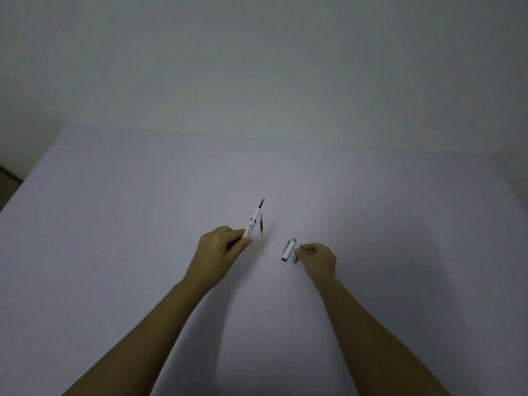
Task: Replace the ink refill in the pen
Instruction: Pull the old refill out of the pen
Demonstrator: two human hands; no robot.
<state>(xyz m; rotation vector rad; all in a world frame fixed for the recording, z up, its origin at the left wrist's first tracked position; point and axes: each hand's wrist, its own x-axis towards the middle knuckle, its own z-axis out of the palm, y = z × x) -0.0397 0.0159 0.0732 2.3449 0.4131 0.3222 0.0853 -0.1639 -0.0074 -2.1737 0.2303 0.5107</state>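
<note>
Pen barrel [251, 224], refill protruding, pinched in my left hand [220, 247]; right hand [317, 257] fingertips closed on metal tip piece [295, 257]. Risk: spare refill [261, 232] on table [114, 224] rolling away.

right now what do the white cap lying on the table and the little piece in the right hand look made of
White cylindrical pen cap: looks like glossy white plastic or lacquer, smooth and evenly bright, with silvery, probably metal, trim at its far end. Small silvery piece pinched in the right hand: seems to be polished metal, judging by its grey sheen, though it is too small to be sure.
</note>
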